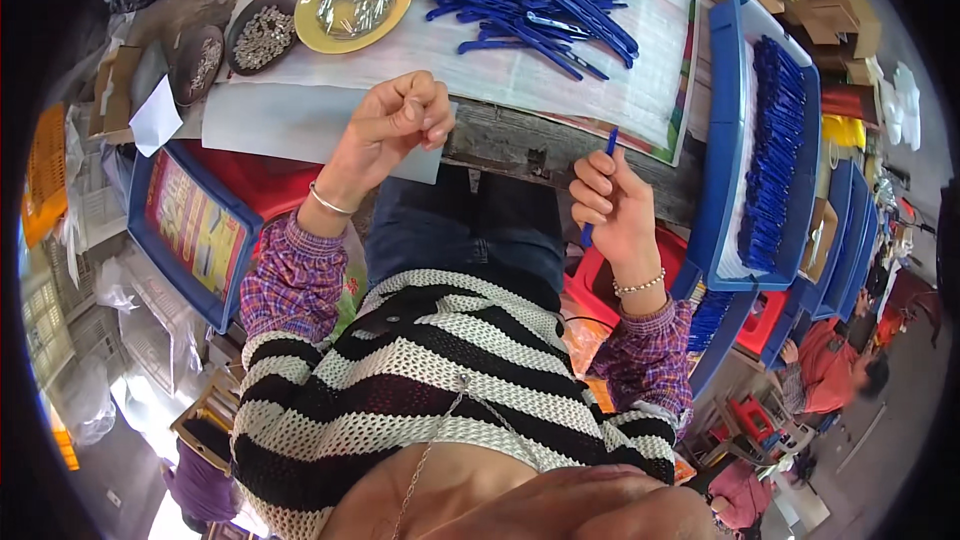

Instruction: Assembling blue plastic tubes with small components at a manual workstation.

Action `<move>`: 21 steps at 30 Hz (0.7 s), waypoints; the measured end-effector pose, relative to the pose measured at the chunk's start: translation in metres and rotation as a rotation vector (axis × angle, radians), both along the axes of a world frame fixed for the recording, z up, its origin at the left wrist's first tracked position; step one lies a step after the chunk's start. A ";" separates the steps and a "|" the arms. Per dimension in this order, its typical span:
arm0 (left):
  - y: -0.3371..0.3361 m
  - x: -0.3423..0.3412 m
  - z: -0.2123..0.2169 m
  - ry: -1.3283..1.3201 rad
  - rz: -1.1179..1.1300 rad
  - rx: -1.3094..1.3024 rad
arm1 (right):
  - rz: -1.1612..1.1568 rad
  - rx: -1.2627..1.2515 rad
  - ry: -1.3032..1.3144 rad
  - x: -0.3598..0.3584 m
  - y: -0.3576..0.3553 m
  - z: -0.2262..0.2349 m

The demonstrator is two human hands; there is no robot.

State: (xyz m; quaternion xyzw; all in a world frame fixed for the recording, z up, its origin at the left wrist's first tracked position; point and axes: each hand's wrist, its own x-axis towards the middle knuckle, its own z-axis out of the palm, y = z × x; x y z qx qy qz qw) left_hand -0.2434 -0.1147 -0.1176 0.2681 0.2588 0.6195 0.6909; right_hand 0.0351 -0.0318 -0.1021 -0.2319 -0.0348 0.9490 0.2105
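Observation:
My right hand (618,202) is closed around a slim blue plastic stick (612,143), shaped like a pen and held upright at the table's near edge. To its left, my left hand (398,120) is raised with thumb and fingertips pinched together; whatever they hold is too small to make out. Beyond both hands, a loose pile of similar blue sticks (540,0) lies on the white-covered table (400,75). A yellow plate (312,35) with thin silver metal pins (356,4) stands beyond my left hand.
Two dark bowls (236,58) of small metal parts stand left of the plate. At right, a blue tray (722,140) holds many blue sticks (770,155). Another blue tray (235,285) sits at lower left by a red stool (270,185). Other people (830,370) sit at the far right and below.

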 end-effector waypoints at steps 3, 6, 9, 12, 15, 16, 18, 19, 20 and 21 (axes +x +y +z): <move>-0.001 0.006 0.007 0.111 -0.008 -0.042 | -0.005 0.006 0.005 0.001 0.000 -0.001; 0.000 0.014 0.010 0.210 -0.035 -0.046 | -0.007 0.005 0.000 0.000 0.000 -0.001; 0.000 0.022 0.010 0.227 -0.051 -0.011 | -0.011 0.010 -0.012 0.000 -0.001 -0.001; -0.001 0.030 0.010 0.266 -0.058 -0.017 | 0.004 -0.002 -0.015 -0.001 -0.002 -0.001; 0.002 0.044 0.014 0.356 -0.095 -0.071 | 0.022 0.027 -0.025 -0.003 -0.006 -0.001; 0.003 0.049 0.016 0.410 -0.124 -0.104 | 0.033 0.080 -0.088 -0.003 -0.009 0.000; 0.005 0.061 0.009 0.385 -0.125 -0.085 | 0.071 0.124 -0.141 -0.004 -0.016 0.000; 0.007 0.069 0.010 0.371 -0.110 -0.079 | 0.095 0.173 -0.190 -0.004 -0.019 0.001; 0.009 0.074 0.010 0.358 -0.096 -0.071 | 0.116 0.225 -0.238 -0.004 -0.022 0.001; 0.010 0.077 0.009 0.364 -0.084 -0.081 | 0.123 0.209 -0.225 -0.003 -0.025 -0.003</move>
